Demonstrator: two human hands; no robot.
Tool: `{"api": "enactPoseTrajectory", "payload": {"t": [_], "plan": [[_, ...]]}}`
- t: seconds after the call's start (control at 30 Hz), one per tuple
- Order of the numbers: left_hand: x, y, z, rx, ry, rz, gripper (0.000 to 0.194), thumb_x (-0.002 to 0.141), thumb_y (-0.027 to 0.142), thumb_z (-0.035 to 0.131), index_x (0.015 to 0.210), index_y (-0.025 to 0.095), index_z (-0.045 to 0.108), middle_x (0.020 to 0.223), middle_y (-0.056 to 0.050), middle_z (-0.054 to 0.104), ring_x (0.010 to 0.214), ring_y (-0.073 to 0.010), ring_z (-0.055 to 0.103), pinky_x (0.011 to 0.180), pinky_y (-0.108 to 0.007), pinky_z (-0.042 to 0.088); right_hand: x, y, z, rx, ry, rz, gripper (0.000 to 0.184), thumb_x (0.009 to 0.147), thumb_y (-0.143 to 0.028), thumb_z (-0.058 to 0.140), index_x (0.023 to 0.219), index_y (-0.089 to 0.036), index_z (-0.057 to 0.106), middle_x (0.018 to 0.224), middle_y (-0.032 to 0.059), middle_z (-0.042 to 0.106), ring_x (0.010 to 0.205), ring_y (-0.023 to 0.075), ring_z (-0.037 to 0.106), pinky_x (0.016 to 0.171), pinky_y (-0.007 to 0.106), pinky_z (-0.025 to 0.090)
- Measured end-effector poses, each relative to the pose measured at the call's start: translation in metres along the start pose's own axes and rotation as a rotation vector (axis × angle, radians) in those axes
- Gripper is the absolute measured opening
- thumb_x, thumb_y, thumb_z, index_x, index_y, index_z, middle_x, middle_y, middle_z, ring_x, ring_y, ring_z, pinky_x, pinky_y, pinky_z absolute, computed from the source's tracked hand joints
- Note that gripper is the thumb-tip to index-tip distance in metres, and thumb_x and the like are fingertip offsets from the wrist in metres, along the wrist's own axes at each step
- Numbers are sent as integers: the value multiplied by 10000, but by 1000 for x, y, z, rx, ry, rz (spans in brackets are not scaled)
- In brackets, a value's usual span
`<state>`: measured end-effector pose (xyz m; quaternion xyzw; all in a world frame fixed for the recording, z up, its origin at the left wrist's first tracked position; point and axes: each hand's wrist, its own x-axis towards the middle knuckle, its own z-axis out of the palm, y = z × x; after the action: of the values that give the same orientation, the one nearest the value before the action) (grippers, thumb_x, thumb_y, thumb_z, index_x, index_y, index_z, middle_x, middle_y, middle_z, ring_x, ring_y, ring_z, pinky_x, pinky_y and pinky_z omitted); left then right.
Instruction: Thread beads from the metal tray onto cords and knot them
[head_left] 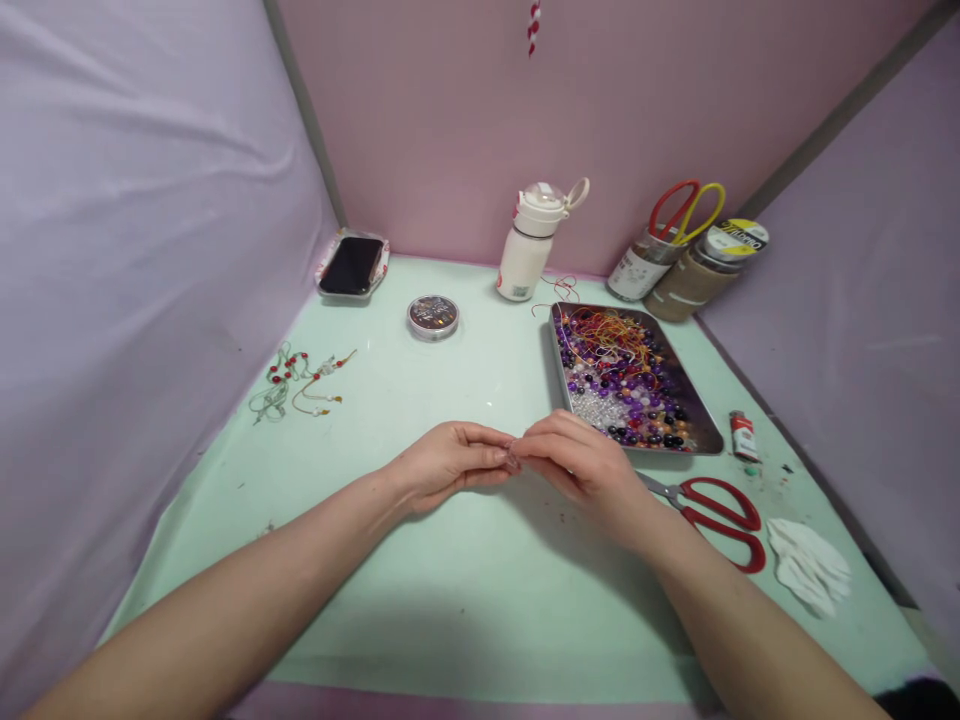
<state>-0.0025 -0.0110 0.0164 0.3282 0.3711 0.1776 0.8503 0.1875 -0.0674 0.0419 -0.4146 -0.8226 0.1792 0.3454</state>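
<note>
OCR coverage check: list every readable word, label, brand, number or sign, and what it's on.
None reads reliably:
Round yellow-and-black label atop the brown jar: large lettering, too blurred to read.
White flask: red marks and a small printed patch, too small.
Cup holding red- and yellow-handled scissors: label print too blurred.
Red-and-white lighter: any print too small.
</note>
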Motion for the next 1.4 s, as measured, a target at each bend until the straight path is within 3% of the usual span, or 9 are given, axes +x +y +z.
{"api": "enactPoseTrajectory", "payload": {"t": [0.1,0.3,0.47,0.73,0.9,1.13,1.4], "plan": [[0,0,0,7,-5,2,213,684,152,782,890,117,742,824,-72,733,788,-119,670,797,-224,532,-1,-2,-2,34,29,19,191,923,-171,502,1029,-231,650,881,55,696,816,173,613,730,314,495],[2,-1,-2,7,-38,30,230,675,178,795,889,112,742,841,-66,729,803,-112,667,802,-201,535,0,-4,-5,107,33,190,213,912,-164,515,1067,-232,644,948,39,732,825,155,687,756,284,543],[2,-1,-2,0,-44,26,226,684,166,786,899,113,741,844,-66,728,798,-108,665,782,-194,536,1,-3,-5,123,106,104,175,900,-136,532,956,-221,674,865,15,747,773,130,698,716,241,549],[0,1,0,-16,3,3,215,678,130,783,886,107,734,811,-66,727,775,-117,671,791,-224,538,1,-2,-4,19,99,-64,152,897,-106,534,943,-198,645,897,46,719,823,140,672,737,261,540],[1,1,-1,-26,5,11,178,706,96,751,882,108,732,844,-72,734,787,-119,683,783,-213,547,0,-3,-3,-73,21,-25,163,921,-99,465,940,-197,594,895,56,649,852,160,609,734,291,511],[1,4,-1,-47,28,28,153,763,38,675,902,88,715,832,-79,732,771,-115,690,785,-214,558,-2,-3,-2,-273,-64,10,103,914,-105,440,943,-178,506,1157,142,516,1100,218,508,891,387,486],[2,3,-3,-39,25,36,148,773,52,675,914,88,701,830,-89,734,787,-125,694,820,-242,558,-1,-3,-8,-365,-98,-8,126,895,-83,403,898,-182,480,1257,185,484,1149,257,490,896,451,481]]}}
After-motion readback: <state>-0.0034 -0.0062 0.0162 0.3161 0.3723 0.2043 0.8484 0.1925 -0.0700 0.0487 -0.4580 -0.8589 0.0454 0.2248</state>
